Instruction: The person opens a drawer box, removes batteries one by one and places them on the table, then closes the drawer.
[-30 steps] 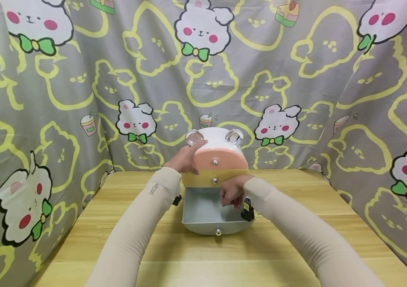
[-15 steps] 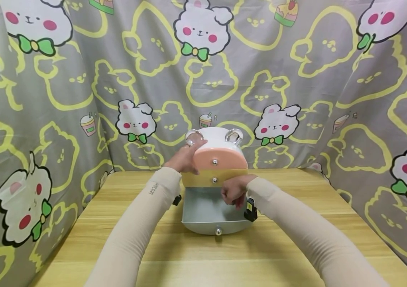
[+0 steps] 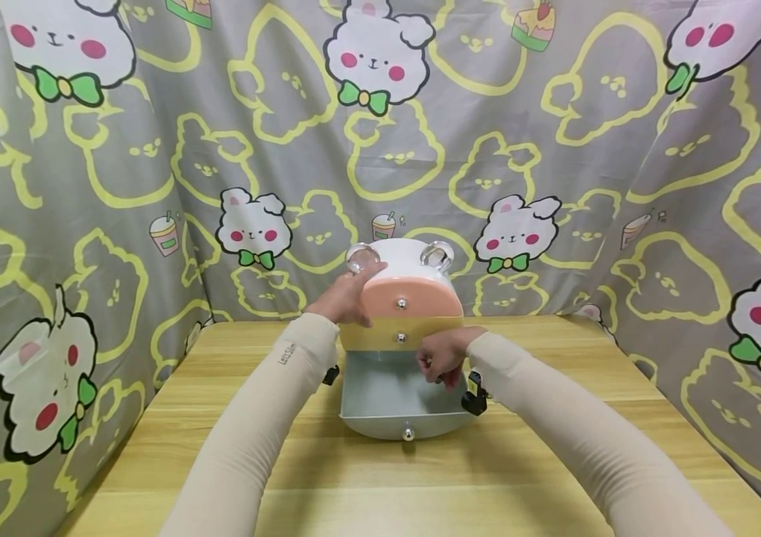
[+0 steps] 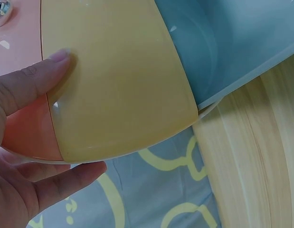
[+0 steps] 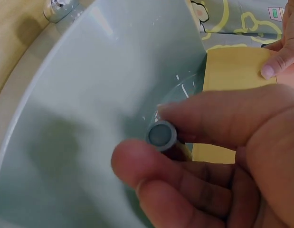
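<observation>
A small drawer cabinet (image 3: 396,257) with a white top and two clear ear-shaped loops stands on the table. Its pink drawer (image 3: 414,298) and yellow drawer (image 3: 370,335) are closed, while the grey-blue bottom drawer (image 3: 380,403) is pulled out. My left hand (image 3: 345,298) grips the cabinet's left side, thumb on the front and fingers behind, as the left wrist view shows. Over the pulled-out drawer, my right hand (image 3: 442,353) pinches a small tube (image 5: 161,136) between thumb and fingers. Its round grey end faces the right wrist camera; most of its body is hidden by the fingers.
The wooden table (image 3: 380,500) extends around the cabinet. A patterned grey curtain (image 3: 313,149) hangs behind it and on both sides. Black wrist devices show under both sleeves, the right one (image 3: 474,394) beside the open drawer's right edge.
My right hand has shifted slightly to the right over the open drawer, with its wrist device now by the drawer's edge. The left hand and cabinet have not visibly moved.
</observation>
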Demonstrator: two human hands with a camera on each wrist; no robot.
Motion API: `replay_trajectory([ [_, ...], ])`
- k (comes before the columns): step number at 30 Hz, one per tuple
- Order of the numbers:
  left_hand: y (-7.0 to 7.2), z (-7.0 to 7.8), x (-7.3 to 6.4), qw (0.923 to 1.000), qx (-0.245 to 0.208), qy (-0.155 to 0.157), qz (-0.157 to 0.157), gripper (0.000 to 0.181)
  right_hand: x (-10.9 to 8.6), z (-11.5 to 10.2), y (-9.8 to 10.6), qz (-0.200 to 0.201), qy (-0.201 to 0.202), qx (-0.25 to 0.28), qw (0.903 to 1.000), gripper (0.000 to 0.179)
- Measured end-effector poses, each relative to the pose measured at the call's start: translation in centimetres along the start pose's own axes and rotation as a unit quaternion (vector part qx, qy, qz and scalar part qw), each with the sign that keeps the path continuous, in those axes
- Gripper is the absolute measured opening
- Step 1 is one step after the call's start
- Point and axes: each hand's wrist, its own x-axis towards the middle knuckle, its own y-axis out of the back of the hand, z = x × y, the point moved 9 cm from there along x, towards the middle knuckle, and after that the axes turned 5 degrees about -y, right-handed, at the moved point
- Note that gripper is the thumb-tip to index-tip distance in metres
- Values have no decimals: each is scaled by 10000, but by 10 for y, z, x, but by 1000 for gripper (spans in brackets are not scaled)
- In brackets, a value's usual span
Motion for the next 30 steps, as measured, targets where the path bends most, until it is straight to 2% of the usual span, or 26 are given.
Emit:
replay_trajectory([
  [8,0,-2,1,10000,5,7,9,125,-2,4,3,50,-43,161,9998,12],
  [14,-2,-1,2,10000,41,-83,28,126,-5,13,5,163,-193,464,9986,30],
  [20,-2,-3,2,10000,-56,3,64,127,-9,19,9,252,-275,368,9986,27],
  [30,-2,0,4,9999,109,-93,44,127,-18,30,11,279,-328,384,9983,27],
])
